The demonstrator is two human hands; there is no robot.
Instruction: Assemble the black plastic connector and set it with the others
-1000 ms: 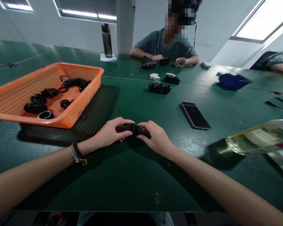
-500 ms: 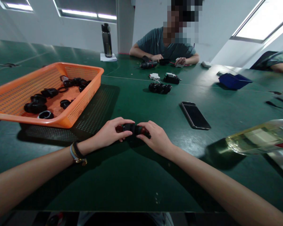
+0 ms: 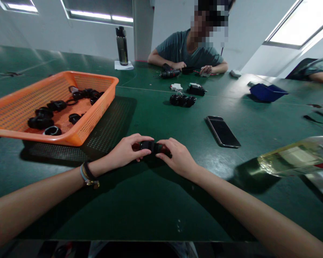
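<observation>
Between my two hands, just above the green table (image 3: pixel 140 211), is a small black cylindrical plastic part (image 3: pixel 147 145). My left hand (image 3: pixel 127 149) pinches its left end, thumb below and fingers above. The right end is gripped by my right hand (image 3: pixel 174 154), whose fingers curl round and hide much of it. Whether it is one piece or two joined pieces I cannot tell. Beyond my hands lies a group of similar black round parts (image 3: pixel 182 100). More black parts (image 3: pixel 40 122) lie in the orange basket (image 3: pixel 76 137) to the left.
A phone (image 3: pixel 223 132) lies right of my hands, with a bottle of yellowish liquid (image 3: pixel 298 157) nearer the right edge. Farther off are a blue bin (image 3: pixel 267 93), a power drill (image 3: pixel 169 73) and a dark bottle (image 3: pixel 122 46). A person (image 3: pixel 188 46) sits opposite.
My hands and the black part stay almost in the same place. Across the table, the person's head has shifted slightly.
</observation>
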